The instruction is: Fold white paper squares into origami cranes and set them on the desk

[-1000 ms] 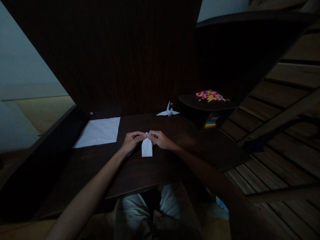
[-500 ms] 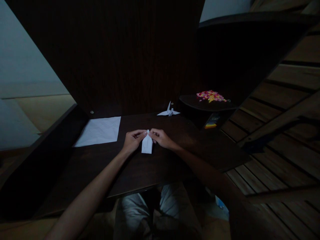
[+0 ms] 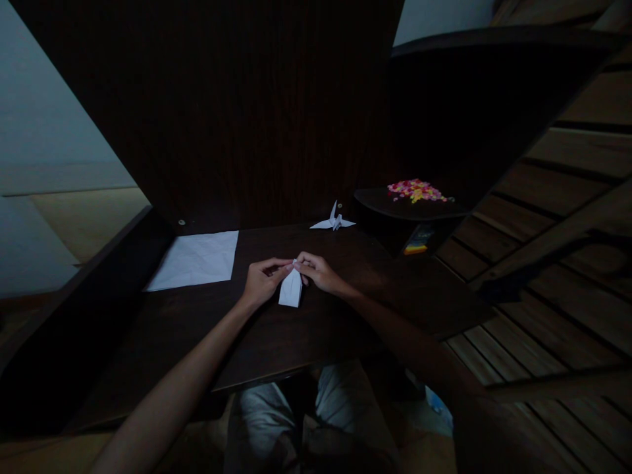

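Observation:
A small piece of folded white paper [image 3: 291,289] is held over the middle of the dark desk, narrow at its top and wider toward me. My left hand [image 3: 263,278] pinches its upper tip from the left, thumb and forefinger closed on it. From the other side my right hand [image 3: 317,271] grips the same tip and right edge, its fingers curled partly behind the paper. The fingertips of both hands meet at the top and cover the fold there. Beyond them a white paper crane [image 3: 334,220] stands near the back panel.
A flat, creased white sheet [image 3: 197,259] lies at the desk's left. On a small corner shelf [image 3: 380,203] at the right sits a pile of pink, red and yellow bits [image 3: 417,190]. Under that shelf is a yellow-edged item [image 3: 415,249]. A dark panel [image 3: 237,118] rises behind the desk [image 3: 340,329].
The folded paper has tilted slightly, its top leaning to the right and its lower end shifting a little toward me. My left fingertips have moved right, closer to my right hand's.

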Demonstrator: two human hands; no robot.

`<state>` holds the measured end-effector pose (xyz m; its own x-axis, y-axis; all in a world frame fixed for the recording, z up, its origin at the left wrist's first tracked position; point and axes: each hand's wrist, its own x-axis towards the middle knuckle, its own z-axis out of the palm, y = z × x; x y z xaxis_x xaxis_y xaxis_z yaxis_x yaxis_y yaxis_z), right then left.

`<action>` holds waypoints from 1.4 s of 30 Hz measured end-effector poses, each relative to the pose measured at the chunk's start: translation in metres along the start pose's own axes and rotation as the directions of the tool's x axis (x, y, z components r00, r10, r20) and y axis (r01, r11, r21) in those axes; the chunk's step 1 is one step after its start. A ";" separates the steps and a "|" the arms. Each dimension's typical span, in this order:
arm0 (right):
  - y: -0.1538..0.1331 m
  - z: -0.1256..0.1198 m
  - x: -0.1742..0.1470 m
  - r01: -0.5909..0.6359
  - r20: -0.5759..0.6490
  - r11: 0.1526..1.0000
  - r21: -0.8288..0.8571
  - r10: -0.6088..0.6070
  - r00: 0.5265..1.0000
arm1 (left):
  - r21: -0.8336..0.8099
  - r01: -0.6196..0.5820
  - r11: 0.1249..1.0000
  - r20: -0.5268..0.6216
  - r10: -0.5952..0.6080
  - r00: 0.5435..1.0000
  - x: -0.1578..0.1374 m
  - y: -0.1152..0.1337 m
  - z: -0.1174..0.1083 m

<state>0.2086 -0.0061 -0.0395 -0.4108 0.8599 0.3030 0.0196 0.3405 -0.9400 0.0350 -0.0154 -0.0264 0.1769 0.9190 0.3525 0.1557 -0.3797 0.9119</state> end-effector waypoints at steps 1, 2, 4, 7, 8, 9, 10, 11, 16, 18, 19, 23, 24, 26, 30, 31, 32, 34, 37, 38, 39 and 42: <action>-0.001 0.000 0.000 -0.001 0.002 1.000 0.001 0.001 1.000 | 0.002 -0.006 1.000 0.001 0.006 1.000 0.000 0.000 0.000; -0.001 0.000 -0.001 -0.001 0.003 1.000 0.003 0.001 1.000 | 0.004 -0.012 1.000 0.002 0.012 1.000 0.000 0.000 0.000; -0.002 0.000 -0.001 -0.003 0.004 1.000 0.008 0.003 1.000 | 0.004 -0.025 1.000 0.007 0.025 1.000 0.000 0.001 0.000; -0.003 -0.001 -0.001 -0.010 0.004 1.000 0.021 0.010 1.000 | -0.007 -0.057 0.998 0.031 0.057 0.998 0.000 0.001 0.000; -0.002 0.000 -0.001 -0.010 0.001 1.000 0.027 0.010 1.000 | -0.013 -0.066 0.998 0.042 0.067 0.997 0.000 0.001 0.001; -0.002 0.000 -0.001 -0.010 -0.002 0.999 0.034 0.010 1.000 | -0.018 -0.073 0.997 0.054 0.074 0.996 0.000 0.001 0.001; -0.001 0.000 -0.001 -0.011 -0.009 0.999 0.038 0.012 1.000 | -0.022 -0.077 0.997 0.065 0.079 0.995 0.000 0.001 0.001; -0.001 0.000 0.000 -0.014 -0.018 0.999 0.040 0.015 1.000 | -0.026 -0.080 0.996 0.076 0.082 0.994 0.000 0.001 0.001; -0.001 0.000 0.001 -0.018 -0.072 1.000 0.008 0.018 0.997 | -0.039 -0.073 0.997 0.117 0.077 0.990 0.000 0.002 -0.001; -0.003 -0.001 0.002 -0.006 -0.095 1.000 0.004 0.006 0.995 | -0.050 -0.061 0.997 0.129 0.067 0.989 0.001 0.002 -0.002; -0.004 -0.001 0.002 -0.001 -0.103 1.000 0.003 0.001 0.995 | -0.056 -0.056 0.997 0.133 0.063 0.989 0.001 0.002 -0.002; -0.008 -0.001 0.002 -0.006 -0.092 1.000 0.001 0.006 0.996 | -0.061 -0.026 0.998 0.100 0.032 0.995 0.002 -0.002 -0.002; -0.008 -0.001 0.001 -0.015 -0.077 1.000 0.001 0.015 0.997 | -0.066 -0.011 0.998 0.078 0.016 0.997 0.003 -0.002 -0.002; -0.009 -0.001 0.000 -0.037 -0.039 0.999 -0.001 0.037 0.999 | -0.083 0.025 0.996 0.036 -0.022 0.999 0.003 -0.004 -0.002; -0.007 0.000 0.000 -0.049 0.000 0.998 -0.028 0.049 0.999 | -0.051 0.020 0.998 -0.004 -0.020 1.000 0.004 -0.004 -0.003; -0.006 0.000 -0.001 -0.044 0.000 0.998 -0.036 0.044 0.999 | -0.032 -0.003 0.999 -0.001 0.003 1.000 0.004 -0.004 -0.004; -0.004 0.000 0.000 -0.039 0.000 0.998 -0.045 0.039 0.999 | -0.017 -0.028 0.999 0.007 0.028 1.000 0.004 -0.004 -0.004; -0.002 0.000 0.000 -0.028 0.000 0.998 -0.057 0.028 1.000 | -0.004 -0.069 0.998 0.030 0.069 0.997 0.004 -0.004 -0.003; -0.001 0.001 0.001 -0.022 -0.014 0.998 -0.054 0.021 1.000 | -0.012 -0.090 0.996 0.061 0.091 0.994 0.004 -0.005 -0.003; -0.001 0.001 0.001 -0.024 -0.022 0.999 -0.043 0.023 0.999 | -0.019 -0.091 0.996 0.066 0.092 0.994 0.004 -0.005 -0.003; -0.001 0.001 0.002 -0.027 -0.031 0.999 -0.028 0.026 0.999 | -0.027 -0.093 0.995 0.071 0.094 0.993 0.004 -0.005 -0.003; -0.004 0.000 0.002 -0.033 -0.039 0.999 0.017 0.033 0.999 | -0.048 -0.098 0.994 0.091 0.102 0.991 0.004 -0.005 -0.004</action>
<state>0.2079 -0.0058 -0.0351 -0.3743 0.8849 0.2772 0.0172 0.3055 -0.9520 0.0310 -0.0093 -0.0288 0.2793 0.8621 0.4228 0.0912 -0.4622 0.8821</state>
